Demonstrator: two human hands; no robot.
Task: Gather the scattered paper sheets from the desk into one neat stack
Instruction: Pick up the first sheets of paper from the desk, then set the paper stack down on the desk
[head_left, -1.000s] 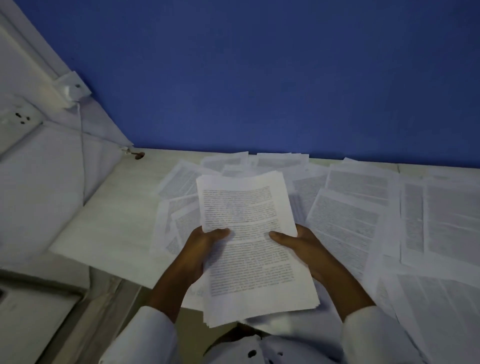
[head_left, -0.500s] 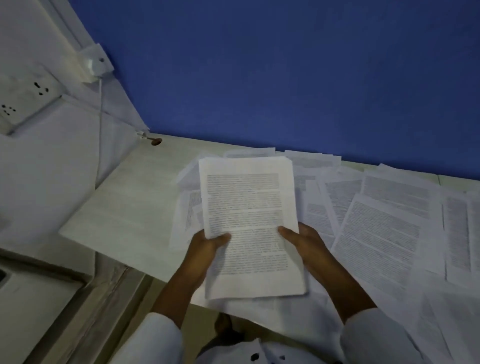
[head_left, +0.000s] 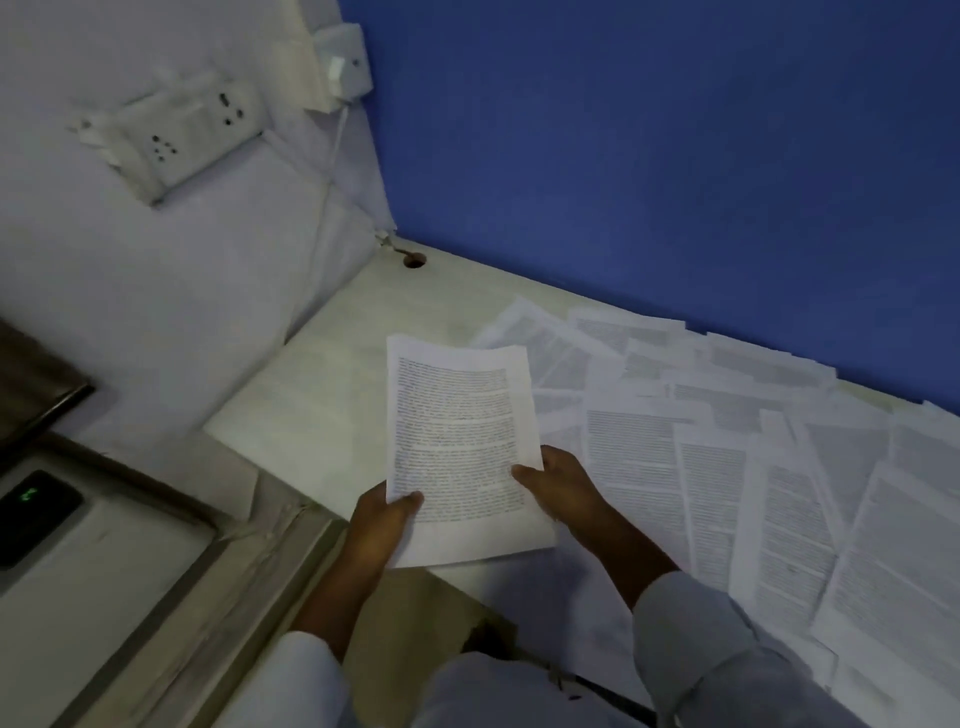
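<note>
white printed paper sheets (head_left: 457, 441), a thin stack, held over the pale worktop (head_left: 322, 415); our left hand (head_left: 382, 525) & right hand (head_left: 563, 488) each pinch a lower edge. we'd tap edges square on the bare patch, then add loose printed sheets (head_left: 727, 467) from the right.

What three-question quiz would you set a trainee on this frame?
1. True or false: the left hand and right hand both grip the held stack.
2. The loose sheets on the desk lie mostly: A) left of the held stack, B) right of it, C) on top of it.
3. Fill in: the wall behind the desk is ____.
Key: 1 true; 2 B; 3 blue.
</note>
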